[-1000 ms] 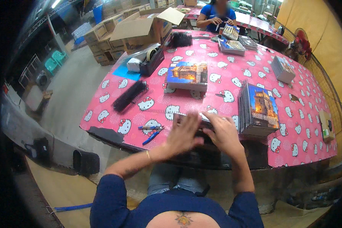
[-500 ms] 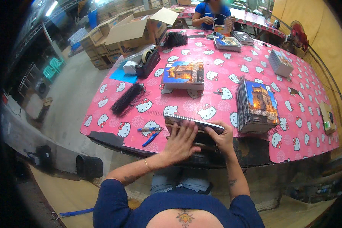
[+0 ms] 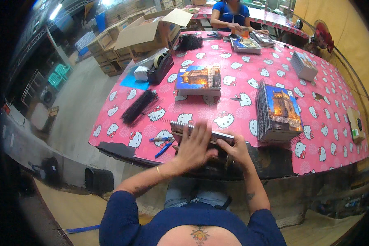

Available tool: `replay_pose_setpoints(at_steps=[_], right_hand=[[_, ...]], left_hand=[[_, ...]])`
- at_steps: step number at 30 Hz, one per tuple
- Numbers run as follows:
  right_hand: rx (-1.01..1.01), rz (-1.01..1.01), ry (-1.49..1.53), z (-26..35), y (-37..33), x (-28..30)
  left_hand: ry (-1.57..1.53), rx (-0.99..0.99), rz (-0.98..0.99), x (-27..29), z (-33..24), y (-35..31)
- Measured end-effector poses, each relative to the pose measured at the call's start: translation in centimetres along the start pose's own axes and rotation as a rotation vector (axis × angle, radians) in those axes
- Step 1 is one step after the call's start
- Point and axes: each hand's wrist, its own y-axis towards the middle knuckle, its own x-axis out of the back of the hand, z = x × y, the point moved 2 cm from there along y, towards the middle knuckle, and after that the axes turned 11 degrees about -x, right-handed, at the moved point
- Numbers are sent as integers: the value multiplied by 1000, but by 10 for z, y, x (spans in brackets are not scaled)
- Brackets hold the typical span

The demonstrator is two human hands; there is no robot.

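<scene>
Near the front edge of the table I hold a notebook with its coil-bound edge up and facing away from me. My left hand lies flat across its near side with the fingers stretched over the coil; it is slightly blurred. At the notebook's right end my right hand grips it, thumb on top and fingers underneath. A thin spiral end sticks out past its left corner. Beside my left hand lie pliers with blue handles and a pen. The lower part of the notebook is hidden by my hands.
Stacks of spiral notebooks stand ahead and to the right. A pile of black coils and a tape dispenser lie at the left. Beyond the open carton, boxes are piled. Across the table a person handles items.
The notebook has shifted slightly left, and my left hand has moved up over its coil edge. My right hand still grips it. Across the table, the person's hands have spread apart and lowered.
</scene>
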Motion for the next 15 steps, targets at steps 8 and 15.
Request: replay_pose_setpoints(at_steps=[8, 15], right_hand=[[52, 10, -91, -4, 3, 0], [45, -30, -67, -4, -1, -3]], left_hand=[[-116, -9, -184, 10, -1, 10], [-98, 71, -62, 31, 14, 30]])
